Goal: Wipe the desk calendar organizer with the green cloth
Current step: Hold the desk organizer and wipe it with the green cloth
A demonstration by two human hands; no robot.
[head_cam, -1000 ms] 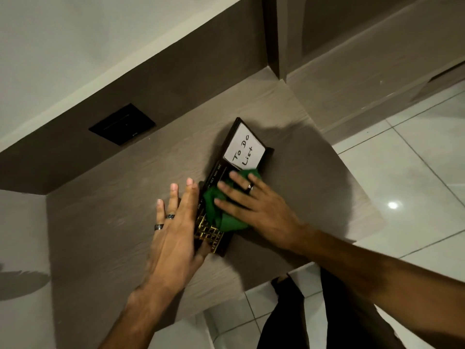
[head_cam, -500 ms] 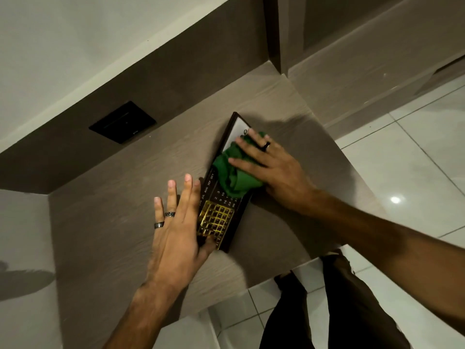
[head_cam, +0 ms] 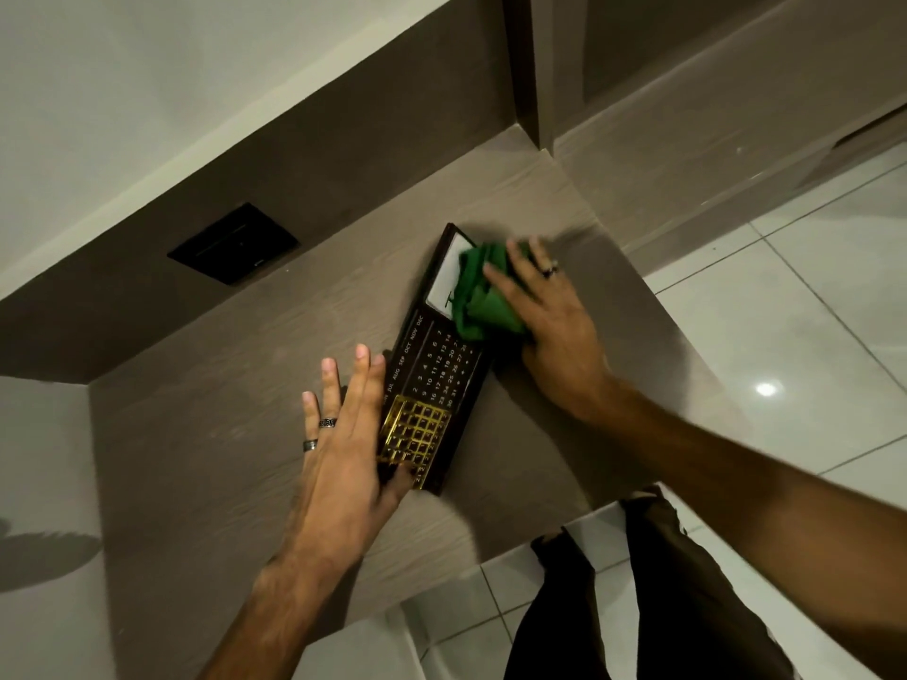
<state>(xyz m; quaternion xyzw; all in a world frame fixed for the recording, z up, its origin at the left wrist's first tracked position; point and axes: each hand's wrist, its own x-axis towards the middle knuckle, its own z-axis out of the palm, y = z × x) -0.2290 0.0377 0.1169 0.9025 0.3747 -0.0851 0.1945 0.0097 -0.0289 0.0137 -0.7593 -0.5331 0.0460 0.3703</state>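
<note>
The dark desk calendar organizer (head_cam: 434, 373) lies flat on the brown wooden desk (head_cam: 221, 434), with white month and date markings, a gold grid at its near end and a white note panel at its far end. My right hand (head_cam: 549, 311) presses the bunched green cloth (head_cam: 478, 296) onto the note panel, covering most of it. My left hand (head_cam: 346, 434) lies flat with fingers spread against the organizer's left edge, its thumb on the near corner by the gold grid.
A black wall socket plate (head_cam: 233, 243) sits on the back panel to the left. The desk's front edge runs just below my hands, with white floor tiles (head_cam: 810, 296) and my dark trousers (head_cam: 653, 591) beyond it. A vertical panel bounds the desk at the far right.
My right hand has slid the green cloth from the middle of the organizer up to its far end, uncovering the date rows and covering the note panel. My left hand has stayed put.
</note>
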